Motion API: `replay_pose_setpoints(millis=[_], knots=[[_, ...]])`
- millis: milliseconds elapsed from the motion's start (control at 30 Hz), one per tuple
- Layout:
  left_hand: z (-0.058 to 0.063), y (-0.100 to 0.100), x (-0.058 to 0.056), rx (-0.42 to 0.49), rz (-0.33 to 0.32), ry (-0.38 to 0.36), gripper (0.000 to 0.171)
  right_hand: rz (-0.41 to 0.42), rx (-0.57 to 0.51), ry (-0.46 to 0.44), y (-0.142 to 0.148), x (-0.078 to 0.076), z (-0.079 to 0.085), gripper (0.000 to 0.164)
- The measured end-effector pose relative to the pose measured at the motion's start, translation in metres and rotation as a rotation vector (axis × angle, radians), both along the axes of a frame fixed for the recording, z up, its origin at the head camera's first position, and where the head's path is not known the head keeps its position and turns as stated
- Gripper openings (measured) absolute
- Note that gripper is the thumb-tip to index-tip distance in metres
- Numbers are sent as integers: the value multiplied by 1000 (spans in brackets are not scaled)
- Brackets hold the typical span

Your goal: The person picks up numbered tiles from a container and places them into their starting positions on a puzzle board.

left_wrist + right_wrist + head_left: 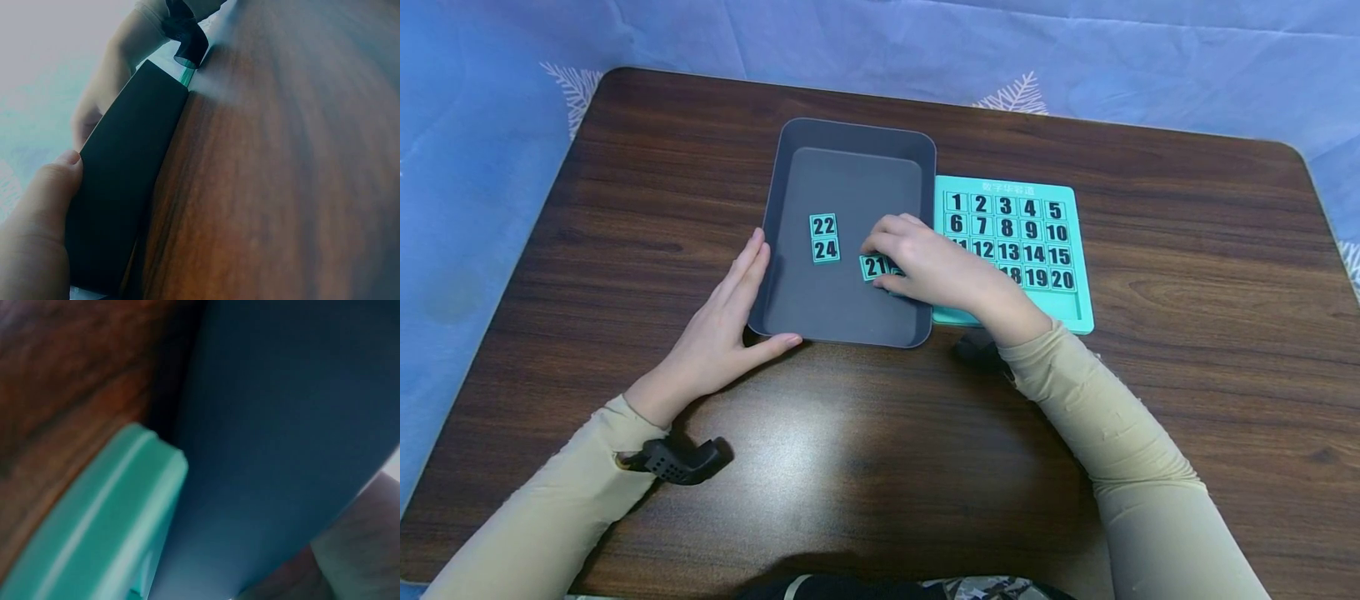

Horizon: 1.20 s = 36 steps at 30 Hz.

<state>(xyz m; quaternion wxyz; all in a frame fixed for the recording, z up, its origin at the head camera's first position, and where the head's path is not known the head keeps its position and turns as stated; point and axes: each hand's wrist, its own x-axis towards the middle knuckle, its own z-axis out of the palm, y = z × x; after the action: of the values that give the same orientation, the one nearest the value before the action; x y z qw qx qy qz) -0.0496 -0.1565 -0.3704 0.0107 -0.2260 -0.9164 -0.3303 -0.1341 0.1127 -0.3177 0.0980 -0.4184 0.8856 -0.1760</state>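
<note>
A dark grey tray point(850, 308) lies on the table with teal number tiles inside. Fingers straight, my left hand point(711, 337) rests against the tray's left side, its thumb at the near edge. In the left wrist view, the thumb point(47, 200) touches the tray's dark outer wall point(125, 162). My right hand point(925, 262) reaches into the tray with bent fingers and holds tiles between fingertips and thumb. The 21 tile point(873, 267) shows there; another beside it is mostly hidden under the hand. Left of them, the 22 tile point(823, 225) sits above the 24 tile point(825, 250).
Against the tray's right side lies a teal number board point(1082, 300) with tiles in rows up to 20; the right hand and forearm cover its lower left. In the right wrist view, the board's corner point(144, 469) meets the tray wall point(281, 425). A wood-grain table point(1187, 317) extends around them.
</note>
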Motion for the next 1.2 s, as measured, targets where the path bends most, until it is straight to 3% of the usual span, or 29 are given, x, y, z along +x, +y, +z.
replay_pose_setpoints(millis=[367, 1200], knots=[[1, 1, 0, -1, -2, 8, 101, -8, 48, 5, -2, 0, 1, 34], [0, 0, 0, 1, -2, -7, 100, -33, -36, -6, 3, 18, 20, 31]])
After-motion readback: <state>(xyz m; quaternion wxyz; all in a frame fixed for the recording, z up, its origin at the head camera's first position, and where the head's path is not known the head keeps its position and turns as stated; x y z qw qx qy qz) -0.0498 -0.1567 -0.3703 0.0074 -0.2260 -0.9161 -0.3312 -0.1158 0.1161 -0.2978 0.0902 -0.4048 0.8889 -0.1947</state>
